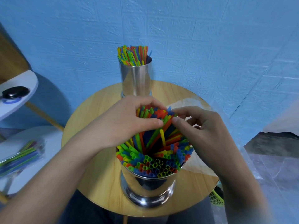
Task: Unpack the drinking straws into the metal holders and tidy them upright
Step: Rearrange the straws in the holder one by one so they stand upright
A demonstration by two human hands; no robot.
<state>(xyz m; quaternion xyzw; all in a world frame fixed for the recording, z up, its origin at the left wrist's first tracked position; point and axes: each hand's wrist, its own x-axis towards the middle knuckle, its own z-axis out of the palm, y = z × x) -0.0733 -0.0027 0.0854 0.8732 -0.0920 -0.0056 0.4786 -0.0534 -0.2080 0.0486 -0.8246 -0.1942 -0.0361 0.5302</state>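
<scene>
We see the left hand (123, 122) curl thumb and fingers round the leaning bundle of straws (159, 113); the right hand (202, 131) pinches its tips, one straw or several we cannot tell. The bundle's feet sit in the near holder (148, 183), packed full. We judge a slackened grip would let them fan over the rim onto the table (97, 183).

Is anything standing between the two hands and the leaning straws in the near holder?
Nothing visible does. The left hand and right hand grip the leaning straws directly, above the near holder. The far holder stands behind, apart.
</scene>
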